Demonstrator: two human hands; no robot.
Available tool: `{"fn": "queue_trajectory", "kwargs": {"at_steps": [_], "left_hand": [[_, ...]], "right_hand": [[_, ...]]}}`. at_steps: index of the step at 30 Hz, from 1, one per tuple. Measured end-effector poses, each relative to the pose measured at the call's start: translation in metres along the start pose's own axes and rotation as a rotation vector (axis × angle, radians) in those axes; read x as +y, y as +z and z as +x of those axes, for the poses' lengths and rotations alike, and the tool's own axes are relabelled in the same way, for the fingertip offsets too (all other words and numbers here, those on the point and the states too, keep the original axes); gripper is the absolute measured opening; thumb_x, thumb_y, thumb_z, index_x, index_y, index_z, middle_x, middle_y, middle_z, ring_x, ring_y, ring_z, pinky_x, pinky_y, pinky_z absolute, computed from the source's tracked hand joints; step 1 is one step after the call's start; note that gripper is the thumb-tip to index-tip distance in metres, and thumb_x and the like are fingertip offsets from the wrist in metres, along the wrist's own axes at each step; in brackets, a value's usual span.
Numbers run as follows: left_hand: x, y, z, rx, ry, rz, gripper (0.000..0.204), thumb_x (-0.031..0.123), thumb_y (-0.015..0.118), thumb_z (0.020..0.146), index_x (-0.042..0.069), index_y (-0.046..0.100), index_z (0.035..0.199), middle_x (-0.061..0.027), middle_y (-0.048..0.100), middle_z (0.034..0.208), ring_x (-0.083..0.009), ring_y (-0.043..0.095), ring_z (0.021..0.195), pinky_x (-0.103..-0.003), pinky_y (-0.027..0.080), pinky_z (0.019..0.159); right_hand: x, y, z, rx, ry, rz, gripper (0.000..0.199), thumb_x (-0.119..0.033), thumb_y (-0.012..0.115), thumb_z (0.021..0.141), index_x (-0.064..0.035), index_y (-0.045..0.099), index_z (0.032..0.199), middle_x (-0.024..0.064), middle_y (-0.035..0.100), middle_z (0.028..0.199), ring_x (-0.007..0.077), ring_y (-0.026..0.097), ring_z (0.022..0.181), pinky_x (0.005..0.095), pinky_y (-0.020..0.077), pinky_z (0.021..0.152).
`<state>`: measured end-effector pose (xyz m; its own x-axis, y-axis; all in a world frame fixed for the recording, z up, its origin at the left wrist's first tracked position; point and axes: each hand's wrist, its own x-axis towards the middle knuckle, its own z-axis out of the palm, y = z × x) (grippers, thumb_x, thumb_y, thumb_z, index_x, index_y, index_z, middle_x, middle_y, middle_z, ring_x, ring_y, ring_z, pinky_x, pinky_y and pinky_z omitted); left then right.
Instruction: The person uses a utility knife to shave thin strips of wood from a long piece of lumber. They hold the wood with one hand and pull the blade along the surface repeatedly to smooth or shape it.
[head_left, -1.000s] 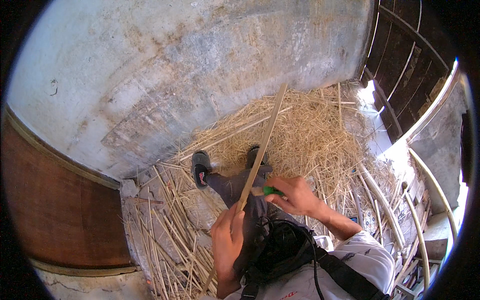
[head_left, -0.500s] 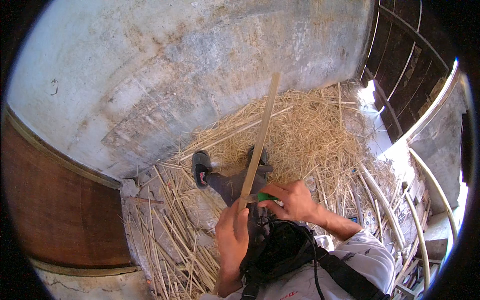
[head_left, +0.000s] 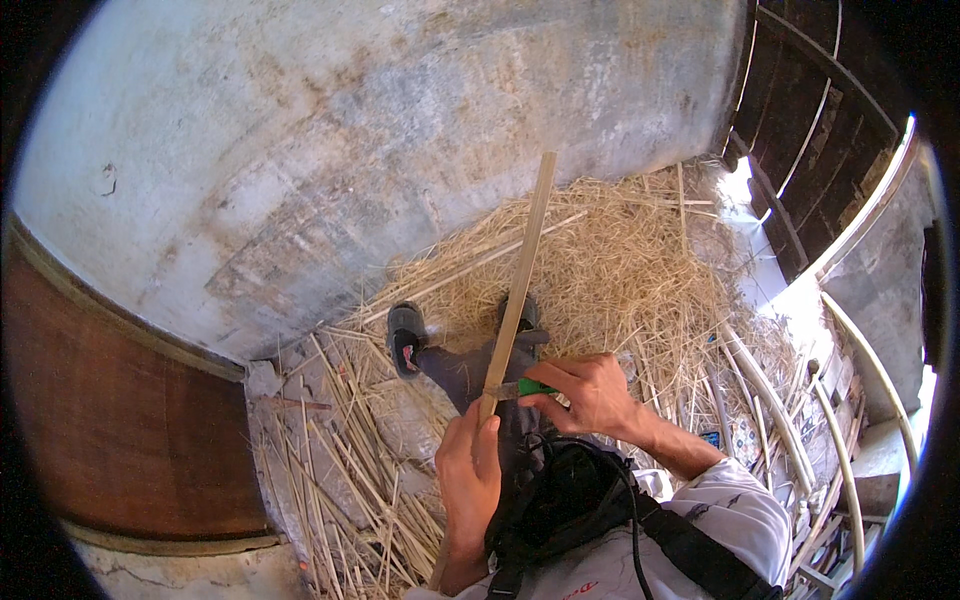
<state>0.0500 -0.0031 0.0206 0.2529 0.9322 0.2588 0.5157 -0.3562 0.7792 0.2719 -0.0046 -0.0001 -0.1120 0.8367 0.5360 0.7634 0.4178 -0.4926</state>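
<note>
A long, flat bamboo strip (head_left: 527, 270) stands slanted in front of me, its far end up toward the wall. My left hand (head_left: 468, 475) is closed around its lower end, thumb along the strip. In my right hand (head_left: 592, 398) is a knife with a green handle (head_left: 533, 386), fingers wrapped round the grip. The short blade (head_left: 507, 391) lies across the strip just above my left thumb and touches it. My right fingers hide part of the handle.
Curly shavings (head_left: 630, 260) cover the floor ahead, by my shoes (head_left: 404, 338). Loose thin strips (head_left: 350, 480) lie at lower left. A stained wall (head_left: 420, 130) rises ahead, a brown panel (head_left: 120, 400) stands at left, and thick poles (head_left: 770, 405) lie at right. A black bag (head_left: 565, 490) hangs at my front.
My right hand and the knife have shifted slightly to the right, and more of the blade shows. The strip's far end has dipped a little. My left grip stays on the lower end.
</note>
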Motion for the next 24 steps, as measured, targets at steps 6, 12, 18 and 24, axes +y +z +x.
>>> {"fn": "queue_trajectory", "kwargs": {"at_steps": [6,12,18,24], "left_hand": [[0.001,-0.003,-0.002,-0.013,0.0,0.008,0.031,0.017,0.062,0.112,-0.003,0.07,0.134,-0.0252,0.068,0.099,-0.045,0.069,0.09,-0.049,0.053,0.079],[0.005,-0.008,-0.005,0.009,-0.063,-0.021,0.033,0.022,0.06,0.114,-0.003,0.072,0.132,-0.0201,0.07,0.096,-0.0329,0.069,0.086,-0.044,0.052,0.079],[0.003,-0.01,-0.007,0.021,-0.024,-0.007,0.033,0.023,0.06,0.114,-0.003,0.072,0.133,-0.0192,0.069,0.095,-0.0317,0.068,0.084,-0.044,0.052,0.077],[0.0,-0.013,-0.006,-0.014,0.042,0.033,0.031,0.018,0.061,0.112,-0.002,0.069,0.135,-0.0242,0.065,0.094,-0.0458,0.066,0.085,-0.049,0.053,0.075]], "right_hand": [[0.009,0.003,0.002,0.04,-0.003,0.001,0.032,-0.043,0.079,0.097,-0.013,0.077,0.108,0.0064,0.076,0.089,0.0324,0.074,0.067,0.0445,0.0582,0.055],[0.006,0.003,0.007,0.074,-0.055,0.008,0.033,-0.044,0.081,0.096,-0.0139,0.077,0.108,0.0051,0.076,0.089,0.0314,0.074,0.067,0.0439,0.0582,0.055],[0.0,0.0,0.009,0.056,-0.058,-0.062,0.032,-0.044,0.082,0.094,-0.0154,0.077,0.108,0.0038,0.074,0.088,0.0302,0.074,0.067,0.0427,0.0578,0.055],[0.012,0.005,0.008,0.15,-0.064,-0.075,0.031,-0.043,0.083,0.093,-0.0161,0.077,0.108,0.0033,0.075,0.088,0.0297,0.074,0.067,0.043,0.0576,0.055]]}}
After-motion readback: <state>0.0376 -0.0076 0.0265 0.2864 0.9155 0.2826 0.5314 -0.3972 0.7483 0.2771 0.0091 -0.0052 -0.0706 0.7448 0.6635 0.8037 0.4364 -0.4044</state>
